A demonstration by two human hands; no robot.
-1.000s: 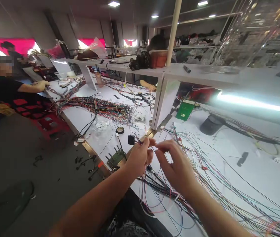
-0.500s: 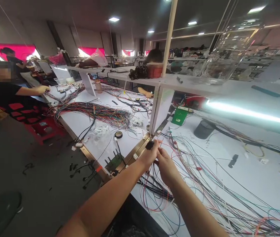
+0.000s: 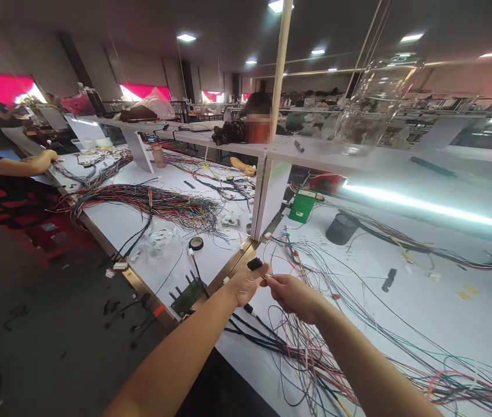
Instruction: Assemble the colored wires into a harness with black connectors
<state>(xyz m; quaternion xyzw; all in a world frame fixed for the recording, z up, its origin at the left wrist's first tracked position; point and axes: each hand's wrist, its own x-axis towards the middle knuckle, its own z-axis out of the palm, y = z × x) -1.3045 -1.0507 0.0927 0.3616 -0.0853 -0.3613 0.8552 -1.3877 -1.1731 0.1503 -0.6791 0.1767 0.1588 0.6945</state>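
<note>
My left hand is closed around a small black connector, whose dark block shows above the thumb and fingers. Right beside it, my right hand pinches what look like thin wires at the connector's near end; the fingertips almost meet those of the left. Exactly how the wires enter the connector is too small to make out. Below both hands, black-sleeved cables and a tangle of thin coloured wires spread over the white tabletop.
A green board with black posts and a black tape roll lie to the left. Beyond them stretches a large wire bundle. An upright divider carries a shelf. A green box and black cup stand right. Co-workers sit nearby.
My hands have come lower and slightly apart, and the black connector shows more clearly in the left. The right hand has turned more sideways. The whole view has shifted, moving the scene leftward.
</note>
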